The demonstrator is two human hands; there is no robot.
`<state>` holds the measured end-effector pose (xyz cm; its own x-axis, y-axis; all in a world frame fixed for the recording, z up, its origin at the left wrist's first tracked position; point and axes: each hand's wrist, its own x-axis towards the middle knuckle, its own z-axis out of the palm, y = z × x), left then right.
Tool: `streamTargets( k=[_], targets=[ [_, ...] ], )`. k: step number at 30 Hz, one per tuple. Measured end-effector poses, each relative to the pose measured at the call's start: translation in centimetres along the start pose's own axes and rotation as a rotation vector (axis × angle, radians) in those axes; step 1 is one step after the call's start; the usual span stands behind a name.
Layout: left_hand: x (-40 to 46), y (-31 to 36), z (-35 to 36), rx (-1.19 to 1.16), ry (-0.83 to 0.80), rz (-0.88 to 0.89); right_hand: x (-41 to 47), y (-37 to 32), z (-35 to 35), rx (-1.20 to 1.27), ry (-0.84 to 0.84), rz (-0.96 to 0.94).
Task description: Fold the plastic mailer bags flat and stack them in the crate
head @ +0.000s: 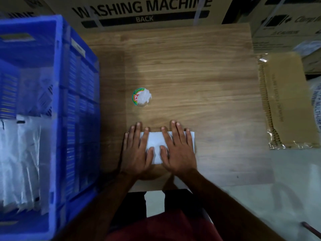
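Observation:
A folded white plastic mailer bag (156, 146) lies near the front edge of the wooden table (191, 75). My left hand (137, 150) lies flat on its left part with straight fingers. My right hand (177, 146) presses flat on its right part, fingers spread. The blue crate (59, 84) stands to the left of the table. Several white folded mailer bags (20, 162) stand inside the crate.
A round sticker (141, 96), partly torn white, is on the table's middle. A clear-wrapped pack of brown envelopes (286, 101) lies at the right. Cardboard boxes (142, 11) marked washing machine stand behind the table.

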<state>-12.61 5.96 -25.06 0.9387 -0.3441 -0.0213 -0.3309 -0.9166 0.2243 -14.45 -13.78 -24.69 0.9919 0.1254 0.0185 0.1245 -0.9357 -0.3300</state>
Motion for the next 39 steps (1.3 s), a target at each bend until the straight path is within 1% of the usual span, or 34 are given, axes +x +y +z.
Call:
streamTargets(
  k=[5, 7, 9, 11, 12, 15, 17, 19, 22, 24, 26, 29, 31, 33, 35, 36, 39],
  targets=[
    [0.1, 0.2, -0.6, 0.010, -0.061, -0.019, 0.2, 0.1, -0.2, -0.019, -0.052, -0.016],
    [-0.2, 0.1, -1.0, 0.005, -0.058, -0.009, 0.1, -0.2, -0.6, 0.001, -0.080, -0.020],
    [-1.0, -0.5, -1.3, -0.006, -0.057, 0.121, -0.1, 0.3, -1.3, 0.034, -0.094, -0.045],
    [-1.8, -1.2, -1.6, 0.011, -0.109, 0.286, -1.3, 1.8, -2.3, 0.073, -0.109, -0.099],
    [-2.1, -1.4, -1.6, 0.033, -0.131, 0.325, -2.2, 2.7, -2.9, 0.088, -0.131, -0.139],
    [-1.5, -1.4, -1.7, 0.070, -0.133, 0.328, -4.2, 4.3, -4.2, 0.052, -0.193, -0.252],
    [-0.8, -0.7, -2.3, 0.110, -0.088, 0.339, -4.2, 4.1, -4.3, 0.020, -0.206, -0.234],
    [-0.6, 0.1, -3.1, 0.129, -0.049, 0.334, -3.4, 3.2, -4.2, -0.035, -0.211, -0.165],
    [-0.6, -0.3, -3.8, 0.155, -0.105, 0.353, -1.5, 1.6, -4.5, -0.109, -0.205, -0.047],
    [-0.3, -0.3, -4.9, 0.171, -0.148, 0.388, -0.9, 0.8, -5.4, -0.114, -0.208, -0.031],
    [0.2, 0.4, -6.7, 0.156, -0.133, 0.359, -1.1, 0.5, -6.4, -0.134, -0.153, -0.088],
    [0.7, 1.1, -8.9, 0.176, -0.013, 0.365, -1.1, 0.5, -8.0, -0.137, -0.055, -0.140],
    [0.9, 1.1, -9.8, 0.145, 0.034, 0.357, -0.8, 0.7, -9.3, -0.099, -0.058, -0.141],
    [1.0, 1.2, -10.9, 0.107, 0.071, 0.330, -0.5, 0.9, -10.8, 0.001, -0.108, -0.182],
    [1.4, 1.4, -11.5, 0.067, 0.093, 0.271, -0.1, 1.3, -11.8, 0.125, -0.206, -0.152],
    [1.6, 1.2, -11.5, 0.072, 0.103, 0.235, 0.1, 1.6, -11.9, 0.157, -0.214, -0.112],
    [1.2, 0.3, -10.0, 0.077, 0.085, 0.083, 0.2, 1.8, -10.2, 0.090, -0.049, -0.031]
  ],
)
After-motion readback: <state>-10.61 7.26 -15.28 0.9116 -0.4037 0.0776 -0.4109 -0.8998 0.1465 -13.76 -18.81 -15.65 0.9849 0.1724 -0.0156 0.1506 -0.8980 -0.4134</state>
